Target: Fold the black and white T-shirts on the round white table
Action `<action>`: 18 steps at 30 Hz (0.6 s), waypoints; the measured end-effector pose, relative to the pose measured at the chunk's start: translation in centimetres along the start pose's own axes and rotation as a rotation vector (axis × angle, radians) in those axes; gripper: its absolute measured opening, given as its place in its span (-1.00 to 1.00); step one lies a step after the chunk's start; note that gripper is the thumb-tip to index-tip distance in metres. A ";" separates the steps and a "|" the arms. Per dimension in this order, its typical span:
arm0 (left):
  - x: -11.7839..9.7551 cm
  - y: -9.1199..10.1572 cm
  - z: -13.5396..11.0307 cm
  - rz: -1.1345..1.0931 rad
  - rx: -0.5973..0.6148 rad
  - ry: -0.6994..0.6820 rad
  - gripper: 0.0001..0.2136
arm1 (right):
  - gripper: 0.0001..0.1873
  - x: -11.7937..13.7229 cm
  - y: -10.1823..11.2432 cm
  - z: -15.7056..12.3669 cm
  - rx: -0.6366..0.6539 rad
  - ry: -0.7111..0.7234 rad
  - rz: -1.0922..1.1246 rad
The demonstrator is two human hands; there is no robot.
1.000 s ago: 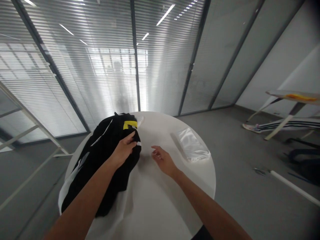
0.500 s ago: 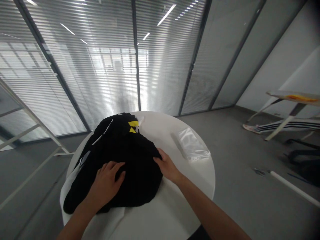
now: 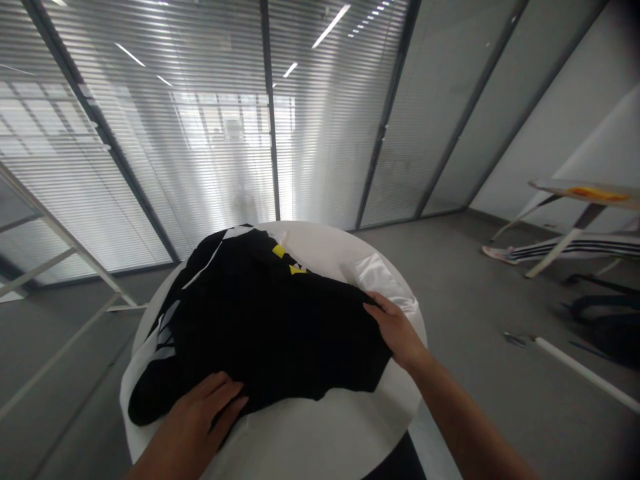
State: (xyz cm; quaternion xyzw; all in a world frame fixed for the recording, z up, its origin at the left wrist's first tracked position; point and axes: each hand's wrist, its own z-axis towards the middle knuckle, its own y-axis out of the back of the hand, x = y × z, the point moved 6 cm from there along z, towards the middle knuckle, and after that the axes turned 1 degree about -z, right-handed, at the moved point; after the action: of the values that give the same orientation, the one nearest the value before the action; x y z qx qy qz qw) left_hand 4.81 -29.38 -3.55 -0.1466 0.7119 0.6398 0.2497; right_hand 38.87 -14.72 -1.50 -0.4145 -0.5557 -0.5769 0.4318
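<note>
A black garment [image 3: 270, 320] with white stripes and small yellow marks lies spread over a round white table [image 3: 320, 440]. My left hand [image 3: 200, 420] rests flat on the garment's near left edge, fingers stretched out. My right hand [image 3: 395, 330] is on the garment's right edge, fingers bent over the cloth as if pinching it. A clear plastic bag [image 3: 385, 280] lies at the table's right side, partly covered by the garment and my right hand.
Glass walls with blinds stand behind the table. A white metal frame [image 3: 60, 267] is at the left. On the right are a slanted white table [image 3: 580, 193], a striped cloth [image 3: 575, 248], a white tube [image 3: 585, 373] and dark gear on the grey floor.
The garment has been pulled out to the right and now covers most of the table. My right hand moved right with its edge. My left hand slid back toward the near edge.
</note>
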 end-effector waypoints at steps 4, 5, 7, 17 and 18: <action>-2.2 -0.9 -1.7 -0.151 0.310 -0.050 -0.73 | -0.66 -0.6 2.4 -1.2 0.238 -0.027 -0.256; -2.4 -0.8 -2.0 -0.165 0.374 -0.045 -0.73 | -0.67 -0.7 2.6 -1.6 0.317 -0.020 -0.309; -2.0 0.0 -2.1 -0.172 0.453 -0.006 -0.70 | -0.66 -1.3 2.9 -2.4 0.434 -0.018 -0.429; 3.6 6.7 15.1 0.241 -0.204 0.050 -0.56 | -0.46 3.3 -9.8 3.7 0.310 0.519 -0.989; 4.1 6.7 16.7 0.320 -0.239 0.090 -0.54 | -0.46 3.6 -11.8 4.5 0.303 0.556 -1.024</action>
State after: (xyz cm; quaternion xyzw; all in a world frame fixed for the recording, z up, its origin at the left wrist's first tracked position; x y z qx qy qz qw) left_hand 0.71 -11.52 -1.11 -0.0886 0.6557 0.7439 0.0939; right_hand 26.53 -10.29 -1.18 0.1383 -0.6269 -0.7127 0.2827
